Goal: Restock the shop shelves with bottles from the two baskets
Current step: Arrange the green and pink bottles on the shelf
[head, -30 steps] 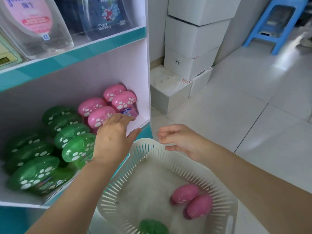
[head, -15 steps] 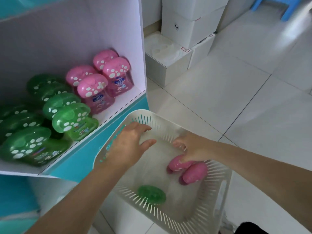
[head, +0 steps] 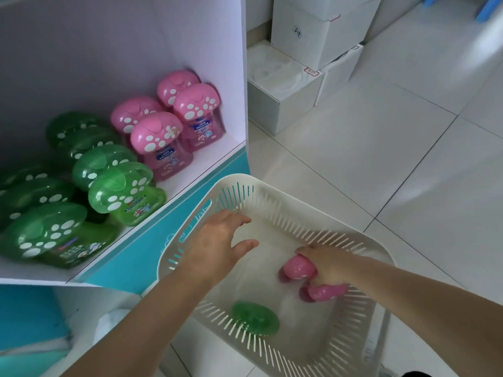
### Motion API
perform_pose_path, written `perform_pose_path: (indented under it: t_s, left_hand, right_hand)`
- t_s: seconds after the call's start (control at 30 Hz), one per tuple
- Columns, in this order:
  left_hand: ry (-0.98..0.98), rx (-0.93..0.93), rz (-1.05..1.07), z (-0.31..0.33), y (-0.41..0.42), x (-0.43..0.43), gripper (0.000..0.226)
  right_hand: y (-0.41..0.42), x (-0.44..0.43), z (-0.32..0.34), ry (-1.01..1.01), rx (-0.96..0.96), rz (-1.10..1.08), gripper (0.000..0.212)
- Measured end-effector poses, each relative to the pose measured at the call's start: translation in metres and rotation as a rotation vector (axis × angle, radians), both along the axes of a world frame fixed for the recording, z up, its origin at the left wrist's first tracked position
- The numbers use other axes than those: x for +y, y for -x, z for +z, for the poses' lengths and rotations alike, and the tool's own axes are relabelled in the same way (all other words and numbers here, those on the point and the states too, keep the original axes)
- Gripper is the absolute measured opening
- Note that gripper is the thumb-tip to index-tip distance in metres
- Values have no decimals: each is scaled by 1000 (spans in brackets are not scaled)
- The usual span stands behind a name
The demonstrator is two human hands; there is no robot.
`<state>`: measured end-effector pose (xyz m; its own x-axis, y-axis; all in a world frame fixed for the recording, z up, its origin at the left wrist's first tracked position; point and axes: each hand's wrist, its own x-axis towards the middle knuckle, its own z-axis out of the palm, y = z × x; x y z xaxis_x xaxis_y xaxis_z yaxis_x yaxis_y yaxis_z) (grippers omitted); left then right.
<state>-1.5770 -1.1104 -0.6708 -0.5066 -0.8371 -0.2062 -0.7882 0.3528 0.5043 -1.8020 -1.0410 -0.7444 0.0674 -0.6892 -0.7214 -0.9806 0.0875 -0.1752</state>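
A white slotted basket (head: pixel 275 197) stands on the floor beside the shelf. Inside lie two pink bottles and one green bottle (head: pixel 255 318). My right hand (head: pixel 325 263) is down in the basket, its fingers closed around the left pink bottle (head: pixel 298 268); the second pink bottle (head: pixel 325 291) lies under my wrist. My left hand (head: pixel 220 244) hovers over the basket's left side, fingers spread, holding nothing. On the shelf (head: pixel 190 186) stand several pink mushroom-cap bottles (head: pixel 156 133) at the right and several green ones (head: pixel 119 187) to their left.
White cardboard boxes (head: pixel 283 85) are stacked on the tiled floor right of the shelf unit. A blue stool leg shows at the top right corner. Tiled floor (head: pixel 408 172) stretches to the right of the basket. A lower shelf compartment sits under the teal edge.
My left hand left the shelf and came down over the basket. My right hand dropped into the basket and closed on a pink bottle. The view tilted downward.
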Motion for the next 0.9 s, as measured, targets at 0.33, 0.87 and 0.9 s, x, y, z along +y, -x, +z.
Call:
perform_pose_path:
  t_s: [0.33, 0.87, 0.9]
  left_hand:
    - [-31, -14, 4, 5, -1, -1, 47]
    - [73, 205, 174, 17, 1, -17, 76]
    - [90, 233, 192, 18, 0, -19, 73]
  right_hand:
    - [-11, -12, 1, -10, 51, 198, 58]
    - [-67, -88, 123, 444, -527, -18, 56]
    - [-69, -91, 125, 472, -531, -9, 55]
